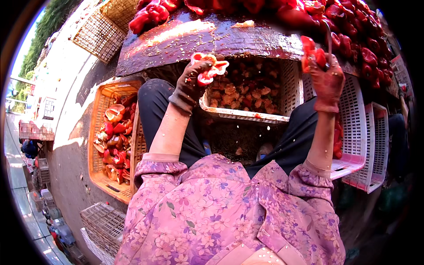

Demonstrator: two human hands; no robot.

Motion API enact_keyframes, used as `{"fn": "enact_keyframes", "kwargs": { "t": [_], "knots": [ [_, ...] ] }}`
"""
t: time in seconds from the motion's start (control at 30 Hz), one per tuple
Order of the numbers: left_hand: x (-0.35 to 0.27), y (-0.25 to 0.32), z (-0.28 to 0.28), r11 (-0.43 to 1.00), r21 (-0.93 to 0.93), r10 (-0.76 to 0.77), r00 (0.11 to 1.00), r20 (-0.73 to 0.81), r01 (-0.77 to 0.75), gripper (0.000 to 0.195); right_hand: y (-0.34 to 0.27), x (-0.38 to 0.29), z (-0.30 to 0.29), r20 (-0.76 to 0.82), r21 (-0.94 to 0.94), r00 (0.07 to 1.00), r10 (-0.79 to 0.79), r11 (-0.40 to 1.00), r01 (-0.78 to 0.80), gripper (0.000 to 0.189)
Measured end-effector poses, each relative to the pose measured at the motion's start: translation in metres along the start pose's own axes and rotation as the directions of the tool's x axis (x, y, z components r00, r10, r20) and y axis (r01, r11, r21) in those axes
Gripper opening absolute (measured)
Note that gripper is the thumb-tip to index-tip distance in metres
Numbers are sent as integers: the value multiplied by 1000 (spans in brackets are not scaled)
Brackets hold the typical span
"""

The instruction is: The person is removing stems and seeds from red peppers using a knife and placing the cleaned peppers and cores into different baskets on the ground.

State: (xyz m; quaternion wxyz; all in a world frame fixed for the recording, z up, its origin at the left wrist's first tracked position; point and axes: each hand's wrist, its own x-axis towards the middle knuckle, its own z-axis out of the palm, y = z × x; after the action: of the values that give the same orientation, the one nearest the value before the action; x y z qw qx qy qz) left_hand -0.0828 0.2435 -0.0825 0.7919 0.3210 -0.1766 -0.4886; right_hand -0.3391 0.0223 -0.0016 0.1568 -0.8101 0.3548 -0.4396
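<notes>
My left hand (192, 82), in a dark glove, is shut on an opened red pepper piece (208, 68), its pale inside facing up, near the table's edge. My right hand (324, 78), in a red-stained glove, grips a curved metal tool (328, 39) together with red pepper pieces (309, 49). Between the hands, a pale plastic crate (245, 115) holds pepper cores and scraps (238, 96). Whole red peppers (344, 43) are heaped on the wet, seed-strewn table (185, 41). White seeds show over my lap and sleeves.
At my left stands an orange crate (94, 165) of pepper pieces (116, 142). White crates (356, 122) stand at my right, one with red pieces. Stacked crates (104, 222) lie at lower left, another crate (99, 34) at upper left. Part of another person (399, 142) shows at far right.
</notes>
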Motion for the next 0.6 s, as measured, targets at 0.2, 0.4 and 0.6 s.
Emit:
{"fn": "enact_keyframes", "kwargs": {
  "t": [0.2,0.4,0.6],
  "knots": [
    [-8,-5,64,932,353,45,991,123,-86,48,20,6,-78,13,-246,940,342,912,-328,30],
    [-12,-16,85,370,760,304,842,445,-535,63,-66,-34,12,843,468,511,165,241,-850,22],
    [-23,-35,96,-277,759,231,726,647,-589,92,-72,-66,51,884,427,458,89,244,-871,39]
  ]
}}
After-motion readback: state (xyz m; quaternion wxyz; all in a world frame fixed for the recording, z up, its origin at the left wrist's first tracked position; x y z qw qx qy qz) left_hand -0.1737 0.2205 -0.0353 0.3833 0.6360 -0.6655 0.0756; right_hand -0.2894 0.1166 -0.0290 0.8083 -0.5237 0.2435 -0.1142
